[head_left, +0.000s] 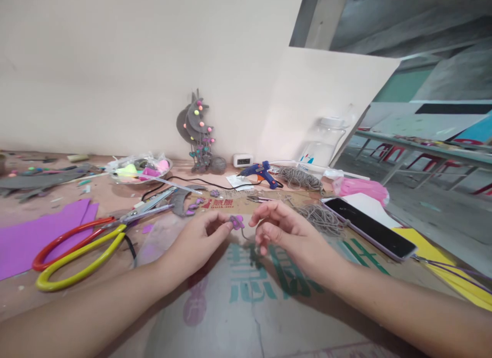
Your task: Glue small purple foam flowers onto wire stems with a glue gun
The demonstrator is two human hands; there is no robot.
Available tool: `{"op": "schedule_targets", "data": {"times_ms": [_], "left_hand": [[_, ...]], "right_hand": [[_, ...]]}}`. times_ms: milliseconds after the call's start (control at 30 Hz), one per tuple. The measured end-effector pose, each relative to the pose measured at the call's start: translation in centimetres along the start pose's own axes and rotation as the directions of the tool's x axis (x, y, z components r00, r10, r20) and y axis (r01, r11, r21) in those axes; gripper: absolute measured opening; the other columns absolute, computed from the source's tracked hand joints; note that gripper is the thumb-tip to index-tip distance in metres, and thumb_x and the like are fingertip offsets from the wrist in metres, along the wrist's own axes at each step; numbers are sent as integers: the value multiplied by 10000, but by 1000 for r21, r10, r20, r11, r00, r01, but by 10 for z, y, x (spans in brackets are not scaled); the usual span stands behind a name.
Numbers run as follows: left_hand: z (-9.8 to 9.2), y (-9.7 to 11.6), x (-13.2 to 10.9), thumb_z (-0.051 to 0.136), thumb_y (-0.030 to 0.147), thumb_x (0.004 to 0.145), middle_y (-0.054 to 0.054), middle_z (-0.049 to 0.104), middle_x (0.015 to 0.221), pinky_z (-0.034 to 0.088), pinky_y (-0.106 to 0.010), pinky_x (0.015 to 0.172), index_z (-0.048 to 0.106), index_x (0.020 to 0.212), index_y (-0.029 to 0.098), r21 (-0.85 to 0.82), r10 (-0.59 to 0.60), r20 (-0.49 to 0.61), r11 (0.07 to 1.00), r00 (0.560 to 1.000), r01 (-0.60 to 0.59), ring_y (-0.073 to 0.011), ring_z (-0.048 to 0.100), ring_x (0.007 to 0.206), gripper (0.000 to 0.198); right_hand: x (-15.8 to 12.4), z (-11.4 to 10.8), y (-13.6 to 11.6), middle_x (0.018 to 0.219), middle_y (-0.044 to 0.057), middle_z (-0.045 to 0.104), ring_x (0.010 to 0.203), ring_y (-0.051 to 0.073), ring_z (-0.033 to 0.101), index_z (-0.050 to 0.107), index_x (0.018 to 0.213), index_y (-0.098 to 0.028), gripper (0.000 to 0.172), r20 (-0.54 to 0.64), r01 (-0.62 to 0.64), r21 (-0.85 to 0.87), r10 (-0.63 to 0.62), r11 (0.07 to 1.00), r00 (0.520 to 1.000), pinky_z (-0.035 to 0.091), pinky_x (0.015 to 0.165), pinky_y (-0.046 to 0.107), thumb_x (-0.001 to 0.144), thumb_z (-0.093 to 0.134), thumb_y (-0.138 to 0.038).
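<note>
Between thumb and forefinger, my left hand (207,234) pinches a small purple flower (238,222) edged with grey yarn. A loose yarn tail (245,236) hangs from it. My right hand (290,235) is just right of the flower, fingers loosely curled and apart, with nothing visible in them. Both hands are above a printed cardboard sheet (246,317). Beyond my left hand lies a grey crescent piece (179,201) with purple bits along it. Grey yarn (323,218) lies in a loose heap behind my right hand.
Red-and-yellow-handled scissors (82,255) lie left by purple sheets (46,232). At the back are a blue glue gun (261,173), a small digital clock (243,160), a decorated grey ornament (198,132) and a clear bottle (323,142). A phone (367,227) rests right, near yellow sheets (442,271).
</note>
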State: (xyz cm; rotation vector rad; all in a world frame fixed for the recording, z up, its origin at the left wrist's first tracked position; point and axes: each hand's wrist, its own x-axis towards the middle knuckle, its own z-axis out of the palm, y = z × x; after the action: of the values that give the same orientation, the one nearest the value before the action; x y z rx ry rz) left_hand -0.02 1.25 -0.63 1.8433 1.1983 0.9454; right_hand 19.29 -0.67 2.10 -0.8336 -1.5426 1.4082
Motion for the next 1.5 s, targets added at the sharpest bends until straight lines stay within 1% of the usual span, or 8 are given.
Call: {"op": "schedule_targets", "data": {"times_ms": [400,567,700,800,1000,1133,1300,1500], "left_hand": [[3,-2,-1,511,308,783,19,569,624,376,-237,560,558,663,171,114,17,3,993,1000,-17,-132,517,600,188],[2,-6,-2,486,262,811,-15,613,798,424,-264,640,573,922,174,109,45,-39,993,998,-41,-148,552,707,166],[-2,-3,-6,416,288,875,-47,612,1009,389,-332,850,593,1031,204,196,214,-78,961,974,-195,-184,530,948,251],[-3,0,-9,450,367,865,-51,600,981,369,-359,866,601,1086,237,274,319,21,910,948,-312,-201,512,958,298],[1,1,-9,592,492,743,-37,587,853,388,-336,790,654,960,235,318,378,171,853,910,-414,-194,524,847,342],[3,1,-10,552,485,778,-39,601,806,383,-329,792,655,814,190,336,402,182,832,897,-441,-182,539,824,315],[3,-1,-9,567,469,772,-53,640,848,386,-334,818,666,896,198,321,407,207,831,890,-454,-193,553,863,314],[5,2,-9,477,297,847,-27,619,722,398,-295,742,657,773,188,304,375,176,859,910,-413,-159,547,758,223]], "right_hand": [[2,-1,3,831,8,521,752,102,510,527,885,-184,171,33,-67,-158,73,985,997,440,702,252,755,629,-229],[0,0,3,837,13,549,721,100,526,528,896,-183,178,13,-45,-145,48,988,999,457,692,265,762,624,-249],[0,0,2,855,17,552,734,99,548,521,906,-181,156,23,-9,-84,11,996,1000,475,707,265,788,599,-245],[-1,0,1,854,15,553,761,103,555,521,911,-186,145,21,19,-42,-18,999,1000,481,736,269,797,591,-241],[-3,3,0,874,10,553,810,124,584,515,927,-200,148,31,52,-32,-51,998,998,471,772,298,809,582,-259],[-1,7,1,861,19,564,827,134,575,509,919,-194,161,44,61,-55,-59,997,997,465,776,306,805,580,-283],[1,11,1,847,13,550,809,128,554,507,905,-191,158,46,82,-91,-78,992,996,459,781,312,797,584,-276],[0,13,3,838,12,551,798,127,553,513,899,-191,148,41,71,-95,-67,993,997,457,764,303,795,586,-267]]}}
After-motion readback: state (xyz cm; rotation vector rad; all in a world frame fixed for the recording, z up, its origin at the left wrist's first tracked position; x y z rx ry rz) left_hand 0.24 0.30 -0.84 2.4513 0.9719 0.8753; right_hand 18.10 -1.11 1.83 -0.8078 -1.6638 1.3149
